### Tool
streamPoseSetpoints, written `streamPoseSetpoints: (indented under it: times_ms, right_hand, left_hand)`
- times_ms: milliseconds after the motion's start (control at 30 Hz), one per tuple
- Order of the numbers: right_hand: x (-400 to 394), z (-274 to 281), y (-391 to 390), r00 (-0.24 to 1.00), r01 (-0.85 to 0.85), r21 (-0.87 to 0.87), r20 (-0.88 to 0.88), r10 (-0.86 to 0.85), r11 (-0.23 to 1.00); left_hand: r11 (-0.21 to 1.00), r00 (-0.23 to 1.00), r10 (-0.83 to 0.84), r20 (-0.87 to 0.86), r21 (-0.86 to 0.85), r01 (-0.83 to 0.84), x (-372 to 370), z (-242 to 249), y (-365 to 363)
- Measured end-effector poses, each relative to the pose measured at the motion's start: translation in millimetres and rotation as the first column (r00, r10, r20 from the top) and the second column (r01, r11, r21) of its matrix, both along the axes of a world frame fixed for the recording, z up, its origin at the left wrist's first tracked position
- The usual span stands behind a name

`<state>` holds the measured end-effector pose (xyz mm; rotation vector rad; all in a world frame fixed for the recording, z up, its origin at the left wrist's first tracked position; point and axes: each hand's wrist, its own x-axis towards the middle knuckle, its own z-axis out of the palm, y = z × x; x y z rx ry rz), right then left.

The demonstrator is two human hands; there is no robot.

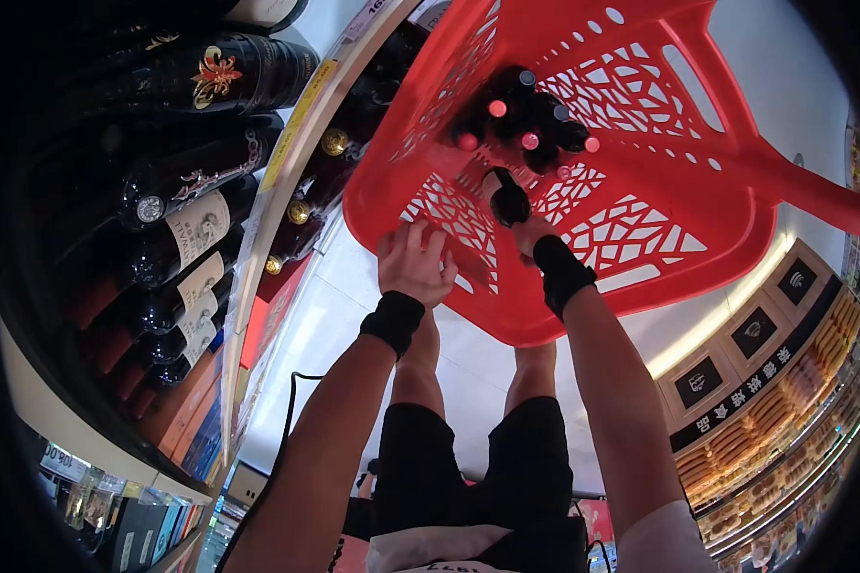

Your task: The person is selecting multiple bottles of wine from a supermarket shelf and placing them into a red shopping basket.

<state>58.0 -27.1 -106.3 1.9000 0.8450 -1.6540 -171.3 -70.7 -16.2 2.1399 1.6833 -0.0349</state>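
Observation:
In my right hand (pixel 535 235) is a dark wine bottle (pixel 511 203) with a pale label, held inside the red shopping basket (pixel 640 196). My fingers are wrapped around its near end. My left hand (pixel 417 264) rests on the basket's near-left rim with fingers bent over the edge. Several wine bottles (pixel 526 119) with red and dark caps stand grouped deeper in the basket. Their lower parts are hidden by shadow and by each other. Both wrists wear black bands.
A shelf of wine bottles (pixel 201 229) with price strips (pixel 298 124) runs along the left. The basket's long red handle (pixel 822 201) reaches right. A curved display of packaged goods (pixel 784 392) stands lower right. Pale floor (pixel 330 306) shows beneath, and a black cable (pixel 291 411) hangs by my left arm.

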Motion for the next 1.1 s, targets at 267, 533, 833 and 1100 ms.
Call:
streamPoseSetpoints:
  times_ms: [267, 533, 833, 1100]
  right_hand:
    - [-0.8, -67.6, 2.3, 0.998, 0.058, 0.038, -0.042, -0.056, 0.998]
    - [2.1, -92.0, 18.6, 0.82, -0.527, 0.235, -0.112, 0.561, 0.817]
    - [-1.9, -127.3, 31.3, 0.739, -0.601, 0.408, -0.043, 0.672, 0.687]
    - [-1.0, -190.0, 29.3, 0.899, 0.417, 0.134, -0.211, -0.385, 0.899]
  left_hand:
    - [0.998, 0.999, -0.004, 0.041, 0.071, 0.001, 1.9, -1.5, 3.7]
    - [0.998, 0.999, 0.004, 0.044, 0.064, -0.006, 5.5, 1.7, 2.7]
    - [0.993, 0.999, -0.008, 0.048, 0.115, 0.003, 5.8, 2.7, 6.0]
    - [0.991, 0.999, -0.016, 0.048, 0.13, 0.009, 4.4, 1.6, 3.8]
